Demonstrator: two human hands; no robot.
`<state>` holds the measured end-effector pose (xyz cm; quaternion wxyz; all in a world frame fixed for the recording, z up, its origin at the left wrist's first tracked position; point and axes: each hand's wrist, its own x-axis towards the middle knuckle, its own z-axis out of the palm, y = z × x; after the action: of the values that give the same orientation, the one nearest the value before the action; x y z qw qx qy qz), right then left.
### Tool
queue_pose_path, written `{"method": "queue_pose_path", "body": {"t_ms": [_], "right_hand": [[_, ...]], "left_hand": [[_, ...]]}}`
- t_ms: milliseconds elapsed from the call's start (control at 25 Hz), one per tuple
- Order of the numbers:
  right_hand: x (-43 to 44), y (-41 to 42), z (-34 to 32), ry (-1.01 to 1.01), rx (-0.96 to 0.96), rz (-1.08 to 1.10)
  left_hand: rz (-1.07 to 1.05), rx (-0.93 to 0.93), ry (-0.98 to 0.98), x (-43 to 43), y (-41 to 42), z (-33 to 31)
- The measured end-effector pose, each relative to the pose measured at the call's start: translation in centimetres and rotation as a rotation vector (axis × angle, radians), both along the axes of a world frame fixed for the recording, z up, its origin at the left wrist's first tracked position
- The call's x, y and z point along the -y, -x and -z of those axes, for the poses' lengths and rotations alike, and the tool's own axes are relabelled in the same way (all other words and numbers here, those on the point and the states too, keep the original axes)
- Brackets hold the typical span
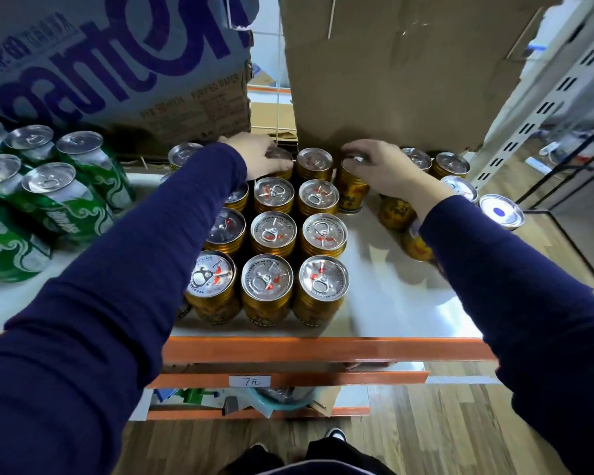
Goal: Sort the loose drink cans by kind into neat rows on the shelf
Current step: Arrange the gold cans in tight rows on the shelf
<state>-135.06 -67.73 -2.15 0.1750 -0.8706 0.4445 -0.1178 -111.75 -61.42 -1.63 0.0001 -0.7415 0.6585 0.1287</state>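
Gold drink cans (273, 233) stand upright in tidy rows on the white shelf (391, 296). My left hand (254, 154) reaches to the back row and grips the top of a gold can (283, 166) there. My right hand (379, 166) grips the top of another gold can (352, 193), which stands just right of the rows at the back. More loose gold cans (396, 212) stand behind and under my right forearm, partly hidden. Tall green cans (60, 197) stand grouped at the shelf's left.
A can with a blue dot on its lid (500, 211) stands near the right edge. A printed water carton (117, 63) and a plain cardboard box (391, 70) stand at the back. The orange shelf beam (323, 347) runs along the front; a grey slotted upright (535, 97) stands at right.
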Motion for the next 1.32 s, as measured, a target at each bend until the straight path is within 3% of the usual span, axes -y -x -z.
{"method": "queue_pose_path", "body": {"t_ms": [240, 320, 440, 720, 920, 1320], "right_hand": [[0.0, -1.5, -0.1, 0.039, 0.016, -0.020], [0.1, -1.1, 0.1, 0.027, 0.003, 0.035], [0.2, 0.4, -0.1, 0.025, -0.049, 0.016], [0.7, 2.3, -0.3, 0.080, -0.120, -0.028], [0.7, 2.9, -0.7, 0.069, -0.086, -0.123], [0.7, 2.8, 0.1, 0.079, -0.048, -0.107]], "left_hand": [[0.005, 0.045, 0.131, 0.3, 0.4, 0.3], [0.046, -0.050, 0.181, 0.9, 1.9, 0.2], [0.106, -0.179, 0.100, 2.4, 4.1, 0.1], [0.095, 0.014, 0.094, 3.6, 4.9, 0.5], [0.081, 0.064, 0.101, 2.4, 5.7, 0.4], [0.113, 0.107, 0.204, -2.9, 6.6, 0.5]]}}
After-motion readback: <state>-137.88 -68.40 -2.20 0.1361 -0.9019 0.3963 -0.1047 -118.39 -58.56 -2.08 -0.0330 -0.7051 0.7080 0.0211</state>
